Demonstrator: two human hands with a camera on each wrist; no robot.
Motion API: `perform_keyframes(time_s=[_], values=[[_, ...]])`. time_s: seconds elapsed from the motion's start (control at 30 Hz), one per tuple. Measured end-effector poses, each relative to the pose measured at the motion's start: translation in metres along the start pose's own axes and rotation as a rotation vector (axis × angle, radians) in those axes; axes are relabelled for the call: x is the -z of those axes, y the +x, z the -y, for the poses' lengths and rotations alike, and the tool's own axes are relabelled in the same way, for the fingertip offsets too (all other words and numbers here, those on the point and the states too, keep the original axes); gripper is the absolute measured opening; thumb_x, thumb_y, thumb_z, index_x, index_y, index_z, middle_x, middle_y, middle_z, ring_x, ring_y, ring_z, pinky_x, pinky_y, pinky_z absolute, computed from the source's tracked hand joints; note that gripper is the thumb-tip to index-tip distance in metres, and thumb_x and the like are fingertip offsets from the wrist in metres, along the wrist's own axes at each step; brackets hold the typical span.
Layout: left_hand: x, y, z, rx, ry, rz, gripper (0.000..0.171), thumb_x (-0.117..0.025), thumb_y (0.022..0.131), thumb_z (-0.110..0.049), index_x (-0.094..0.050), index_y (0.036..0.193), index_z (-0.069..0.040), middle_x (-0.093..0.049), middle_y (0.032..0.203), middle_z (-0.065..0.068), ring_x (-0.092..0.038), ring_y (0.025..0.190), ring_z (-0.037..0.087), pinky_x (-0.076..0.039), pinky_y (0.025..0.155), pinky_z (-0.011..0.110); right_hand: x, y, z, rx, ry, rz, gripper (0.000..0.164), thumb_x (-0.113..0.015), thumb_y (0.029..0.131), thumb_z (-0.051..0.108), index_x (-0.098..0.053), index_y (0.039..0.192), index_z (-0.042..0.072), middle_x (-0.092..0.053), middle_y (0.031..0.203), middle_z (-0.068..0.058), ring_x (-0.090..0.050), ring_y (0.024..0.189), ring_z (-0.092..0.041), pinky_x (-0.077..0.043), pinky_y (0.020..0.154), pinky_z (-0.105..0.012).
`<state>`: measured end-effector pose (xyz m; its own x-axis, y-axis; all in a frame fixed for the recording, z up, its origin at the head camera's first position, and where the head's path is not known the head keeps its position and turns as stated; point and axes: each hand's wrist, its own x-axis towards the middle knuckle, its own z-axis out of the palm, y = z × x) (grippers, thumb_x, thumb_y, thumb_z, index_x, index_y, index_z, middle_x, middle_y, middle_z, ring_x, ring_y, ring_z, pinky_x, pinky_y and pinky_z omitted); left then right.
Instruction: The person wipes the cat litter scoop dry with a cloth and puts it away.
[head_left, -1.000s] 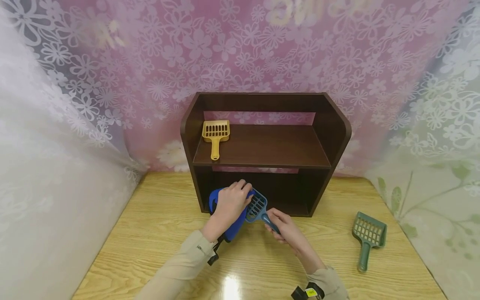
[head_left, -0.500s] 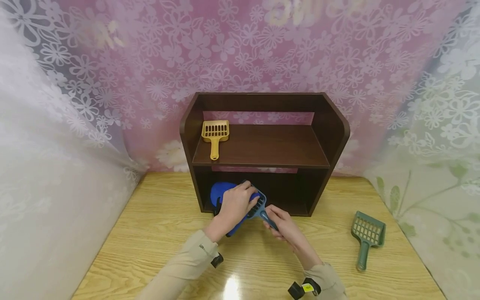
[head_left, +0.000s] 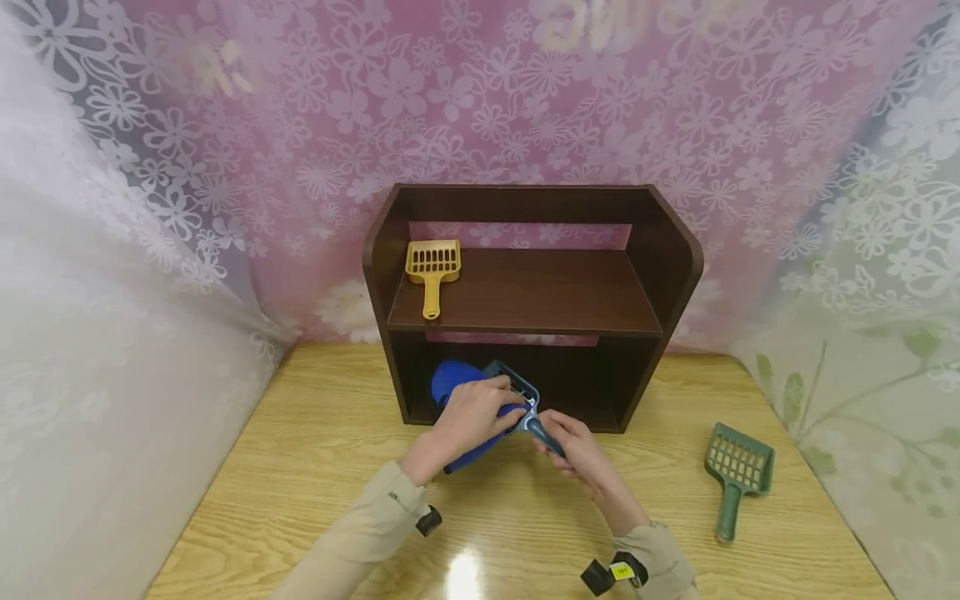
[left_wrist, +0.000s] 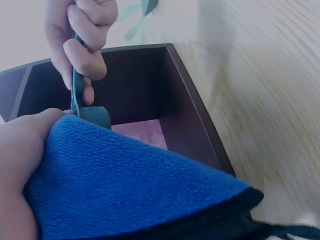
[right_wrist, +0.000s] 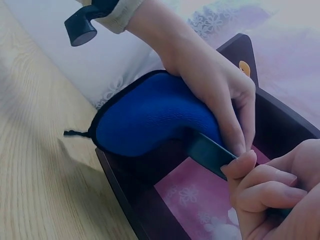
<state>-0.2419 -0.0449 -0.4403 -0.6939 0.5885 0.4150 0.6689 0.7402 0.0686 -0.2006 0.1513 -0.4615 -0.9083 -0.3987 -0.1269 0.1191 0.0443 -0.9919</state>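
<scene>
In the head view my left hand (head_left: 471, 419) holds a blue plush cloth (head_left: 452, 377) with black edging against a blue-grey slotted litter scoop (head_left: 534, 395). My right hand (head_left: 576, 450) grips the scoop's handle, its head pointing away from me. The left wrist view shows the soft nap of the cloth (left_wrist: 125, 180) beneath my left thumb, covering most of the scoop's head. From the right wrist, the cloth (right_wrist: 140, 120) hangs with a short black cord, and my left fingertips pinch near where the scoop's head (right_wrist: 207, 152) meets the handle.
A dark brown two-tier shelf (head_left: 525, 292) stands behind my hands. On its upper tier, at the left, lies a yellow litter scoop (head_left: 432, 275). A green litter scoop (head_left: 735, 471) rests on the wooden table (head_left: 300, 467) to the right. Floral curtains (head_left: 480, 108) hang around.
My left hand has slid the cloth along the scoop's head towards the handle, uncovering more of the far end. My right hand keeps its grip on the handle.
</scene>
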Motion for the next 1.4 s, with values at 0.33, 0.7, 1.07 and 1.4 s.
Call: perform_keyframes(time_s=[0.33,0.7,1.07,1.4], values=[[0.009,-0.008,0.005,-0.125,0.109,0.018,0.021,-0.061,0.086,-0.043,-0.073,0.094,-0.029,-0.051,0.074,-0.01,-0.043,0.059,0.003,-0.027,0.06,0.024,0.001,-0.002,0.003,-0.008,0.005,0.004,0.037,-0.028,0.103,0.02,-0.043,0.112,-0.011,-0.047,0.071,-0.003,-0.028,0.039,-0.005,-0.025,0.036,-0.018],[0.011,-0.016,0.009,-0.26,0.208,-0.08,0.016,-0.062,0.084,-0.042,-0.071,0.089,-0.03,-0.053,0.075,-0.008,-0.049,0.062,0.006,-0.029,0.067,0.029,0.005,-0.001,-0.006,0.027,-0.023,0.009,0.04,-0.032,0.102,0.028,-0.047,0.113,-0.007,-0.047,0.072,-0.003,-0.028,0.039,-0.006,-0.024,0.037,-0.02],[0.018,-0.023,0.024,-0.329,0.323,-0.083,0.015,-0.063,0.084,-0.043,-0.068,0.09,-0.03,-0.059,0.081,-0.005,-0.053,0.069,0.01,-0.033,0.068,0.03,0.002,-0.014,0.013,0.048,-0.032,0.041,0.034,-0.029,0.102,0.017,-0.047,0.112,-0.01,-0.046,0.071,-0.005,-0.028,0.039,-0.007,-0.023,0.038,-0.022],[0.023,-0.027,0.046,-0.307,0.357,-0.152,0.008,-0.065,0.084,-0.036,-0.068,0.087,-0.03,-0.056,0.081,-0.004,-0.05,0.069,0.012,-0.032,0.067,0.031,0.006,-0.023,0.016,0.067,-0.038,0.05,0.032,-0.031,0.102,0.016,-0.047,0.11,-0.01,-0.045,0.072,-0.007,-0.026,0.04,-0.008,-0.022,0.038,-0.021]])
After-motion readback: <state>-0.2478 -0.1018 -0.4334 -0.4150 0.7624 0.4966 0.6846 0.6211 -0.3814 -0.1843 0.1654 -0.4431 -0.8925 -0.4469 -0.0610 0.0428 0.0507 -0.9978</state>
